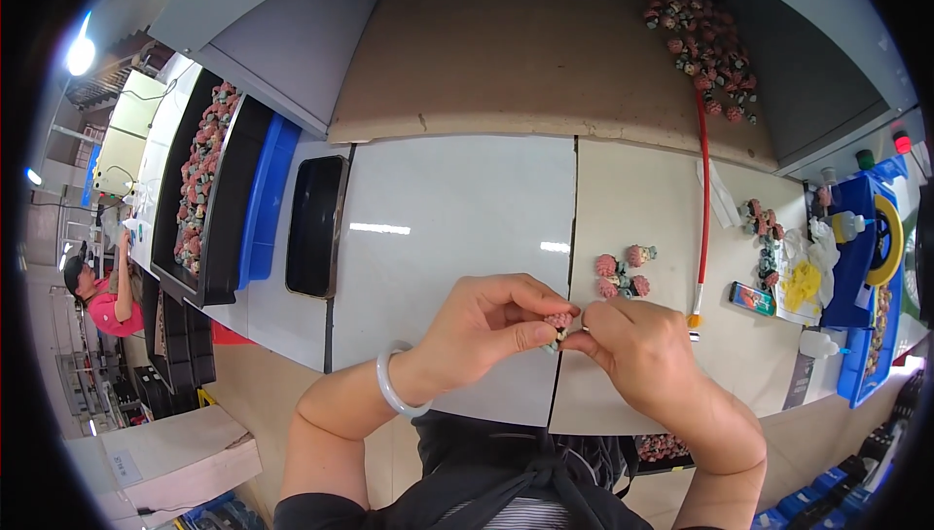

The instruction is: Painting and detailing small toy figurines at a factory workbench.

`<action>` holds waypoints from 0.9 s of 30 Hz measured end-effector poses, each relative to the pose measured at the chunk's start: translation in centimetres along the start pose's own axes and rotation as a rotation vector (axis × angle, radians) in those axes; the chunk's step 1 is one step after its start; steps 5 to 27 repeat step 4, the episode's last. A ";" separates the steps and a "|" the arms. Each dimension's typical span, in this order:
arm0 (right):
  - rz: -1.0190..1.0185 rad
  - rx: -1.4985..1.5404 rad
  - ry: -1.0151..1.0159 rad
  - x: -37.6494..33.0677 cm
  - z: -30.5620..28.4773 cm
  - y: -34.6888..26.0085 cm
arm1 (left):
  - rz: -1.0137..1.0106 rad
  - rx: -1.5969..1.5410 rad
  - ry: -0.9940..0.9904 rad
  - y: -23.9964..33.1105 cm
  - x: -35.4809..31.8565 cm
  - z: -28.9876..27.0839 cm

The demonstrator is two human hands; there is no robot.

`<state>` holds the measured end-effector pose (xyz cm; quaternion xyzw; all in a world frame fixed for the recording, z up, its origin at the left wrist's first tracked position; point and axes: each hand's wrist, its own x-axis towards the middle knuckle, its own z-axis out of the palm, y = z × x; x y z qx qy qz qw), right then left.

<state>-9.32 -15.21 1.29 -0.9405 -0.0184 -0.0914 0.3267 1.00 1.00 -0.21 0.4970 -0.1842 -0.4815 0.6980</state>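
Observation:
Over the front edge of the table, my left hand [482, 321] pinches a small pink, cream and pale green figurine [557, 321] between thumb and fingers. My right hand [632, 343] is closed right beside it, its fingertips pressed together against or next to the figurine. Whatever those right fingers grip is hidden by the hand. Just beyond my right hand, several similar figurines [608, 288] lie in a loose group on the white tabletop [457, 209]. A long red-handled brush [702, 209] lies to their right, bristles toward me.
Inside a grey-walled booth [486, 53], more figurines [700, 38] are heaped at the far right. Left stand a dark phone [317, 226] and a black tray [255, 146] full of pink pieces. Bottles, a yellow-stained cloth [804, 282] and blue bins [854, 277] crowd the right. Another person [112, 308] works far left.

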 end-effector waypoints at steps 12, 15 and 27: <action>0.216 0.086 0.109 0.2 -0.9 1.8 | 0.033 -0.077 0.011 -0.7 0.2 0.1; 0.216 0.086 0.109 0.2 -0.9 1.8 | 0.033 -0.077 0.011 -0.7 0.2 0.1; 0.216 0.086 0.109 0.2 -0.9 1.8 | 0.033 -0.077 0.011 -0.7 0.2 0.1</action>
